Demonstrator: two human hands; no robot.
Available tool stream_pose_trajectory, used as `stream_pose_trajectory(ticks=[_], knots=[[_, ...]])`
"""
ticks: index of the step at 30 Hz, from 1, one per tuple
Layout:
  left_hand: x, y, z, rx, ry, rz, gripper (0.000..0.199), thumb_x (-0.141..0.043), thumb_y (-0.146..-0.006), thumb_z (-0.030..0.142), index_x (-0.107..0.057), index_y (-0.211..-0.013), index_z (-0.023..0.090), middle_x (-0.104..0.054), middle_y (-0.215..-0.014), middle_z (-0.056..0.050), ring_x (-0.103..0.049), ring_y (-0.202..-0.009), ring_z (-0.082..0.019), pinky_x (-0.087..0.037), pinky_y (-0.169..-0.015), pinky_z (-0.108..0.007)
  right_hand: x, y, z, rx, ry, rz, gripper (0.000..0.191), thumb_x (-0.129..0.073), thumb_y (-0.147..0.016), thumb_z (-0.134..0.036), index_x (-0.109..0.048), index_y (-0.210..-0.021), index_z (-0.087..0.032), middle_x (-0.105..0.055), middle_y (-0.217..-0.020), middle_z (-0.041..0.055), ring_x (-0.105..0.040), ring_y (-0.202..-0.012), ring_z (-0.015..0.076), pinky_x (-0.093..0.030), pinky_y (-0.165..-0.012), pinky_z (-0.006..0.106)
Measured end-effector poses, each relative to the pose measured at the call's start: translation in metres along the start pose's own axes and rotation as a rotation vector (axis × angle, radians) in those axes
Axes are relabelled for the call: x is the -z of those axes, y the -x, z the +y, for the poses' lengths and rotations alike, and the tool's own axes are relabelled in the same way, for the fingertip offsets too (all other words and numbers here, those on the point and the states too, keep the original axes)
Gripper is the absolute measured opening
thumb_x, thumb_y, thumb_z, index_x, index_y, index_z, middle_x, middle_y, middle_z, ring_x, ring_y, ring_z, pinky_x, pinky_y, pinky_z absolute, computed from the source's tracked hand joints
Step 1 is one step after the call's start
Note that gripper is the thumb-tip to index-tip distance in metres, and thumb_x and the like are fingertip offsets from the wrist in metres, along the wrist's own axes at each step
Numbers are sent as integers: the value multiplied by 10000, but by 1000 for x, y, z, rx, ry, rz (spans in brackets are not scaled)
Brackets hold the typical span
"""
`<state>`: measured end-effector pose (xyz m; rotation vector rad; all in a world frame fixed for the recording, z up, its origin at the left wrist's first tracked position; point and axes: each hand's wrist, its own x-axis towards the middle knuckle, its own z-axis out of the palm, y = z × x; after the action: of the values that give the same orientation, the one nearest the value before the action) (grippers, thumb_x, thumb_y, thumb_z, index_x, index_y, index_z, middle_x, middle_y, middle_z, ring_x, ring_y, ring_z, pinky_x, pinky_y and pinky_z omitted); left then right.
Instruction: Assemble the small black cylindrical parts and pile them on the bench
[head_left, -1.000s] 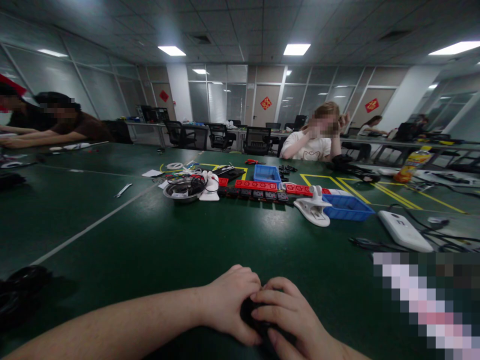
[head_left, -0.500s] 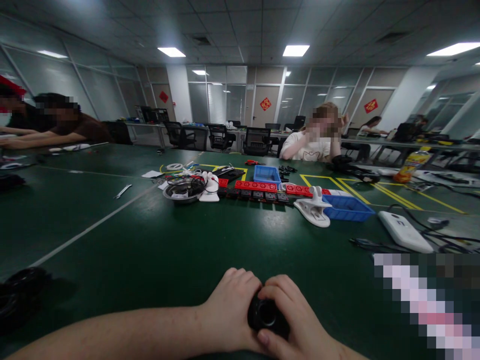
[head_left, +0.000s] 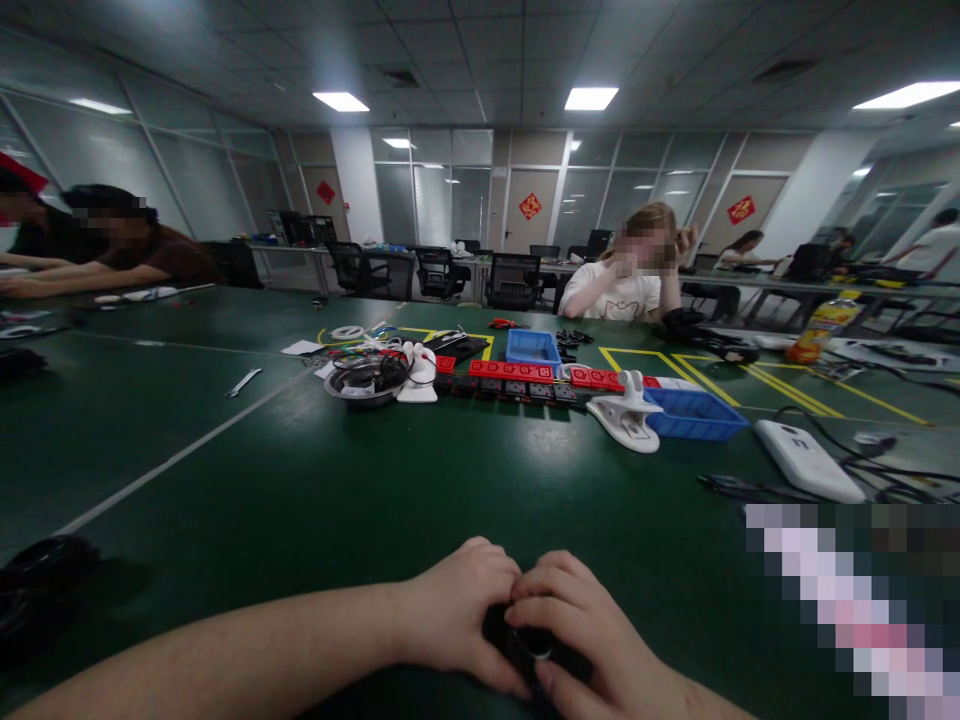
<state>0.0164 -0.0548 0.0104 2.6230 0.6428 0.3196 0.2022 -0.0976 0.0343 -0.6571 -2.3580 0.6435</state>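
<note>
A rounded black object (head_left: 534,642) sits between the 2 hands, low in the view and just right of centre. Fingers cover most of it, so whether it rests on the table cannot be told. The left hand (head_left: 469,605) curls around its left side, probably as a brace. The right hand (head_left: 592,625) grasps it from the right — fingers over the far side, thumb on the near side — a grip that seems suited to fine control.

Ahead, the green tabletop (head_left: 322,510) gives both hands room before the red blocks (head_left: 517,373), white clip stand (head_left: 625,422) and blue tray (head_left: 694,429). To the right, black cables (head_left: 739,488) and a white box (head_left: 810,461) leave less room. At far left, a glossy black item (head_left: 56,555) lies well apart from the hands. The table's near edge is out of view.
</note>
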Motion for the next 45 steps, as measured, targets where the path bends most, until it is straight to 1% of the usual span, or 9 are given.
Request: stream_pose_trajectory(ticks=[7, 10, 14, 19, 23, 29, 32, 35, 45], knots=[[3, 0, -2, -13, 52, -2, 429, -634, -636, 606, -549, -760, 204, -569, -762, 27, -541, -741, -155, -362, -698, -272, 2, 0, -1, 76, 2, 47, 335, -438, -791, -129, -515, -1099, -235, -605, -1063, 47, -507, -1036, 201, -408, -909, 385], [3, 1, 2, 15, 51, 5, 463, -659, -599, 606, -542, -813, 212, -559, -782, 26, -533, -747, -160, -375, -711, -281, -1, 1, 1, 81, 3, 47, 298, -467, -835, -236, -490, -1132, -228, -582, -1088, 64, -510, -1025, 208, -407, -906, 386], [-2, 2, 12, 150, -10, 66, 623, -691, -469, 645, -514, -864, 197, -536, -839, -3, -516, -767, -190, -394, -762, -338, -8, 3, 4, 39, 20, 114, 391, -453, -849, -434, -454, -1155, -190, -554, -1059, 104, -515, -976, 226, -440, -833, 378], [-10, 3, 21, 279, -46, 166, 586, -688, -492, 598, -473, -853, 191, -528, -829, -3, -507, -788, -198, -317, -917, -440, -19, 5, 7, -89, 19, 218, 462, -468, -776, -602, -485, -951, -174, -530, -905, 78, -514, -802, 201, -452, -714, 342], [-9, 3, 21, 276, -67, 132, 490, -678, -527, 569, -459, -744, 187, -510, -749, 7, -492, -736, -181, -350, -878, -405, -21, 4, 6, -138, 82, 184, 345, -513, -779, -505, -489, -883, -177, -520, -850, 60, -493, -776, 197, -437, -687, 338], [-10, 3, 11, 231, -33, 111, 414, -717, -516, 441, -448, -699, 186, -492, -718, 19, -475, -716, -171, -382, -820, -356, -13, 1, 1, -132, 90, 128, 190, -533, -761, -272, -520, -923, -174, -534, -896, 70, -495, -826, 199, -440, -728, 353], [-8, 3, 9, 214, 8, 88, 407, -736, -515, 420, -479, -732, 191, -505, -746, 25, -494, -744, -172, -348, -913, -403, -7, 0, -2, -74, 82, 113, 234, -496, -750, -184, -530, -982, -185, -564, -937, 68, -501, -867, 200, -441, -767, 362], [-3, 3, 8, 195, 40, 49, 367, -737, -541, 399, -518, -762, 205, -509, -756, 47, -521, -769, -157, -231, -1019, -475, -2, -1, -4, 9, 79, 60, 316, -467, -740, -116, -532, -1036, -203, -594, -1014, 56, -506, -946, 198, -430, -833, 364], [3, 6, -3, 78, 89, -4, 336, -688, -629, 479, -562, -764, 199, -536, -820, 29, -548, -825, -160, -169, -1028, -552, 4, -2, -4, 137, 51, -12, 369, -408, -696, -40, -523, -1007, -202, -624, -1051, 28, -507, -1053, 161, -392, -927, 319]])
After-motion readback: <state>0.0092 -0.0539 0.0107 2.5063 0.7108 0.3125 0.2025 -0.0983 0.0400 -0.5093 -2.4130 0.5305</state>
